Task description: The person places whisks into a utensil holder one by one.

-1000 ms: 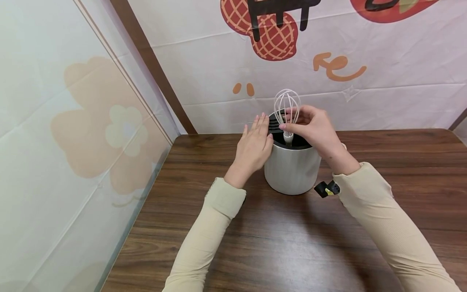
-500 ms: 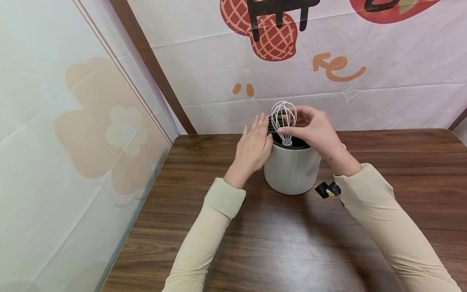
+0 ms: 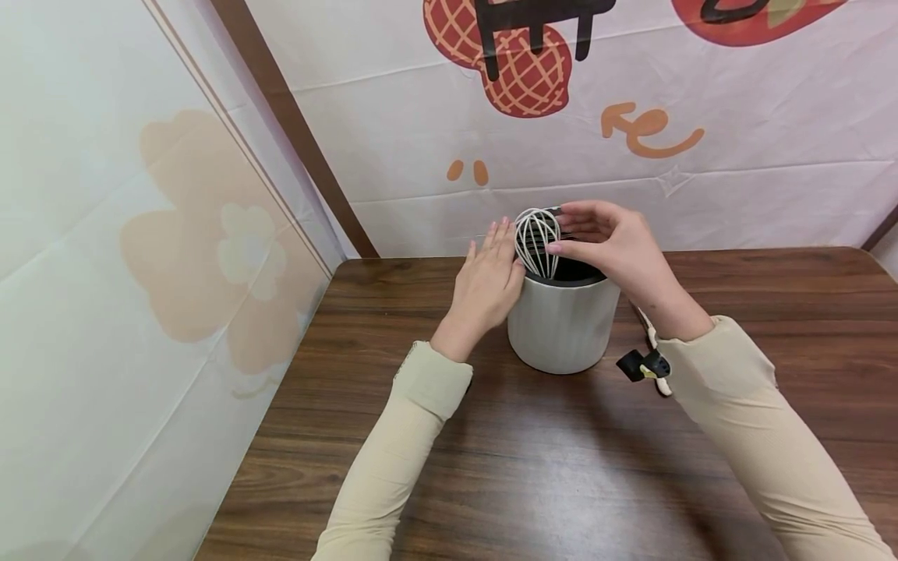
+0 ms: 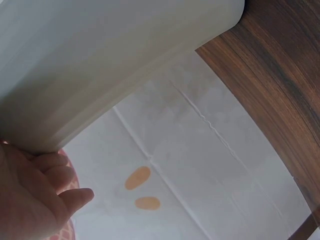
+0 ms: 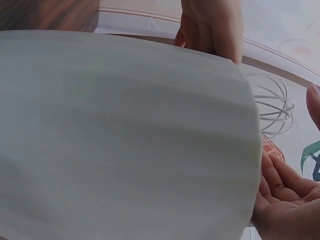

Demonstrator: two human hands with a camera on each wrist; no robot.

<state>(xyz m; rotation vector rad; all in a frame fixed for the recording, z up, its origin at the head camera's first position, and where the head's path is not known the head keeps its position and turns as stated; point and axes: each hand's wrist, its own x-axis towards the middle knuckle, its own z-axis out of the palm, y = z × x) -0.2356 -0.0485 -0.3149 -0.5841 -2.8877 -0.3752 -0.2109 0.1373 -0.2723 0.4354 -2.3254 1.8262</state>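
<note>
A white utensil holder [image 3: 561, 331] with a black rim and black slotted insert stands upright on the table. A white whisk [image 3: 537, 238] leans against its left side, wire loops up; its handle is hidden inside. My left hand [image 3: 487, 273] rests with straight fingers against the holder's left wall. Above the right side of the opening, my right hand [image 3: 613, 241] has its thumb and fingers spread apart, the thumb tip close to the wires. The right wrist view shows the whisk [image 5: 274, 111] apart from the right hand [image 5: 285, 195].
The brown wooden table [image 3: 533, 475] runs back to a white printed cloth [image 3: 393, 109]. Another pale cloth [image 3: 91, 312] with a flower print hangs along the left side. A small black device [image 3: 644, 365] sits by the right cuff.
The whisk has sunk into the holder and tipped to the left. My right hand has let go of it and shifted slightly right, fingers opened. The left hand stays in place.
</note>
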